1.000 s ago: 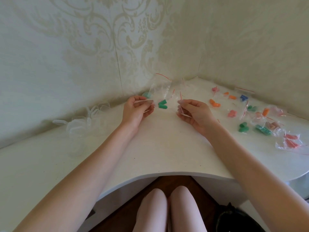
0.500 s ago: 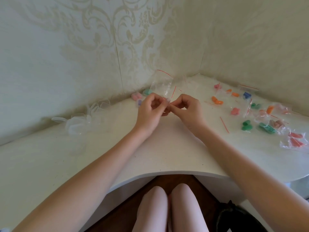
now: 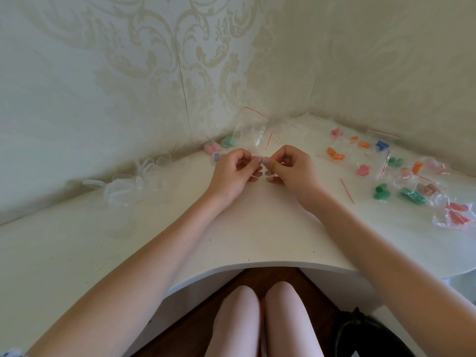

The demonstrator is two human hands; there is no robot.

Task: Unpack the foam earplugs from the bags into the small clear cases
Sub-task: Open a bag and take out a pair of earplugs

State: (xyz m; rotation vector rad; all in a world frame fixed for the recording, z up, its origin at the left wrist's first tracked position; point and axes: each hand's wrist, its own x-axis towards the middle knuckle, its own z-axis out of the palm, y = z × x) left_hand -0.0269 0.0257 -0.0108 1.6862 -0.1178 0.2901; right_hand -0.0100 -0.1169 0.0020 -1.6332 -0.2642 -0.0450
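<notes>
A: Where does everything lie?
B: The white table [image 3: 231, 228] bears all; the empty clear cases [image 3: 123, 186] sit well left, the filled bags [image 3: 417, 191] well right; the left hand [image 3: 231, 173] and right hand [image 3: 291, 168] meet at centre.

A: And the hands?
B: Both pinch something tiny between fingertips, likely a small bag [image 3: 258, 161]; I cannot tell its long axis; the cases lie nearer the left hand.

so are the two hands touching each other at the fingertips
Touching. The head view shows the left hand and right hand meeting at thumb and forefinger tips with no gap, pinching something small and clear between them; what it is cannot be told.
</notes>
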